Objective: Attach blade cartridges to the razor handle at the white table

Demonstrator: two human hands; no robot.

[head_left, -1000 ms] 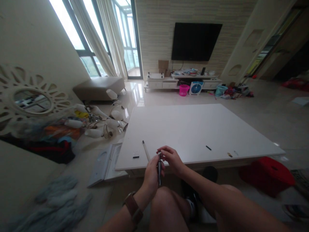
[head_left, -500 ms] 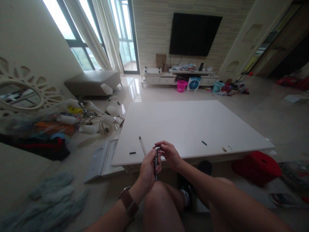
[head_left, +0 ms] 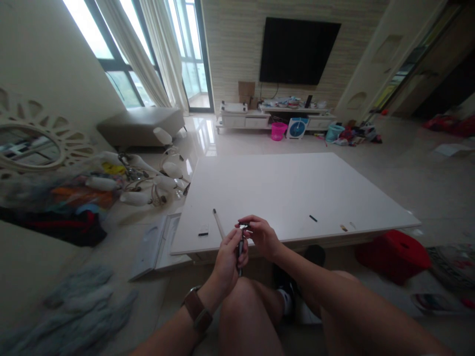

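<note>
My left hand (head_left: 227, 257) is wrapped round a slim dark handle with a shiny metal top (head_left: 240, 247), held upright over my knee near the table's front edge. At its top end, the fingers of my right hand (head_left: 261, 236) pinch the small metal and dark part. Its exact kind is too small to make out. A pale pen-like stick with a dark tip (head_left: 218, 222) lies on the white table (head_left: 274, 188) just beyond my left hand. Left of it rests a small white piece with a black edge (head_left: 203, 230).
A short black strip (head_left: 313, 218) and a small brown-yellow piece (head_left: 344, 228) lie on the table's right part. A red stool (head_left: 395, 254) stands by its right front edge. A lamp with white shades (head_left: 166, 183) and an open flat box (head_left: 156, 247) are at the left.
Both hands stay together on the dark handle. Its metal top shows a little more brightly between the fingers, and the view has shifted very slightly.
</note>
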